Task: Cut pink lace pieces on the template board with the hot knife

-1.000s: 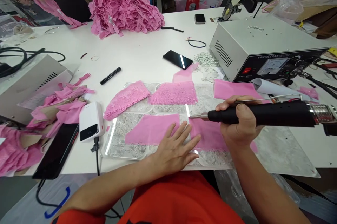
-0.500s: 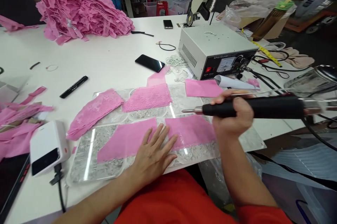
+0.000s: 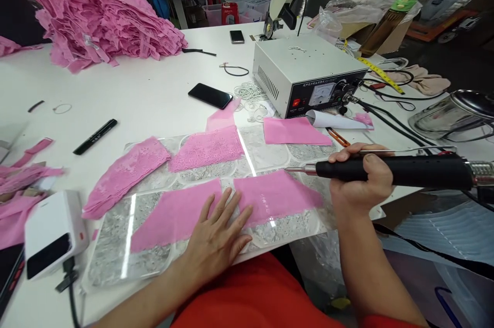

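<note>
White worktable [image 3: 162, 91] fills the view, with a clear cutting plate [image 3: 116, 261] at its near edge. On the plate the left hand [image 3: 216, 238] lies flat, fingers spread, pressing on two pink fabric pieces [image 3: 270, 197] where they meet, which keeps them from sliding. Just right, the right hand [image 3: 358, 184] is wrapped tight around a black handheld tool [image 3: 393, 171], its metal tip level above the right piece. Behind sit lace pieces [image 3: 206, 147], a phone [image 3: 210, 95], the white control box [image 3: 304, 71] and a pink heap [image 3: 100, 17].

Two phones [image 3: 210, 95], one marker [image 3: 94, 136], one control box [image 3: 306, 73], one power bank [image 3: 52, 234]
</note>
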A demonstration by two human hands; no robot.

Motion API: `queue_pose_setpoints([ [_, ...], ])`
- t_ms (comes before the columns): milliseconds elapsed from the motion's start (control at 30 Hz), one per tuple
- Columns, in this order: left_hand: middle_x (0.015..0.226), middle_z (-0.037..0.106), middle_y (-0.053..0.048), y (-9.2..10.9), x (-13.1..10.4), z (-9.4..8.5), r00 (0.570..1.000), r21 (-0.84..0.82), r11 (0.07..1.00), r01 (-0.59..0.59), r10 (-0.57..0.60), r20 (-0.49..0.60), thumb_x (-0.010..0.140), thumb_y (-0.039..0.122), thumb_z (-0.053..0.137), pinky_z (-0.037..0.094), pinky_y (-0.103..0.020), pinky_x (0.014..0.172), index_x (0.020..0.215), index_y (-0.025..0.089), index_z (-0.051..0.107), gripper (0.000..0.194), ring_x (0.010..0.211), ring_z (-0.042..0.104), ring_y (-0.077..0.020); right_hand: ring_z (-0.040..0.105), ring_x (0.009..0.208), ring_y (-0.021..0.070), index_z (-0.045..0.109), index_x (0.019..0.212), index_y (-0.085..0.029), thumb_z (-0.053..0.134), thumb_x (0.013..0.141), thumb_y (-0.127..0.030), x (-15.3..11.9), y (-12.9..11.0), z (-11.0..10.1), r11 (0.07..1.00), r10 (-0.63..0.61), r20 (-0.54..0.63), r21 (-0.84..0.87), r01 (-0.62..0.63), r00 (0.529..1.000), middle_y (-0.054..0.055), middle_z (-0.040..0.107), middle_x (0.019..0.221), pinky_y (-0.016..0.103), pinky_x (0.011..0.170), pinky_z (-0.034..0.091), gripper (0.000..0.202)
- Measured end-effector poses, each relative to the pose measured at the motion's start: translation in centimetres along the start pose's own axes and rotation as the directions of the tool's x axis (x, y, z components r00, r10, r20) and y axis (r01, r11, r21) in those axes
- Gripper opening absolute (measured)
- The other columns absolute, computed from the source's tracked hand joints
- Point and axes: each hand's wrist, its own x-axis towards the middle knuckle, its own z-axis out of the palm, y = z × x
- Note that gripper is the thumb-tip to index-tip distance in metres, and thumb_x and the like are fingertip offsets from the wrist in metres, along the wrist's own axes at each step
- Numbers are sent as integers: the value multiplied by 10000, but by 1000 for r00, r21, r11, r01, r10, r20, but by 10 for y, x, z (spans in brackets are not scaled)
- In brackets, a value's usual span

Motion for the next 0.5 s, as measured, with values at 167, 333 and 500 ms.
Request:
queue_pose_setpoints([
  [167,1534,545,-100,0,0,0,1000,4,1000,2,-2,11,1018,380,583,246,-500,1269,1500,259,537,499,1497,416,-316,508,490,109,525,711,-220,623,627,-303,-1,2,1,1000,-23,33,-4,23,999,-39,528,661,283,474,461,154],
  [333,1524,555,-106,-1,-1,1,1000,-9,1000,-4,3,-11,1019,367,576,232,-499,1272,1486,245,549,483,1502,409,-315,520,494,108,521,686,-209,635,647,-278,-2,4,-1,999,-47,62,-12,48,997,-33,544,650,278,481,476,139],
  [500,1518,561,-110,-1,0,2,999,-18,1000,-3,2,-42,1024,353,555,207,-484,1280,1448,225,584,443,1500,412,-312,526,492,108,549,679,-208,646,656,-258,-3,4,5,998,-53,96,-12,55,994,-37,573,634,272,485,475,112],
])
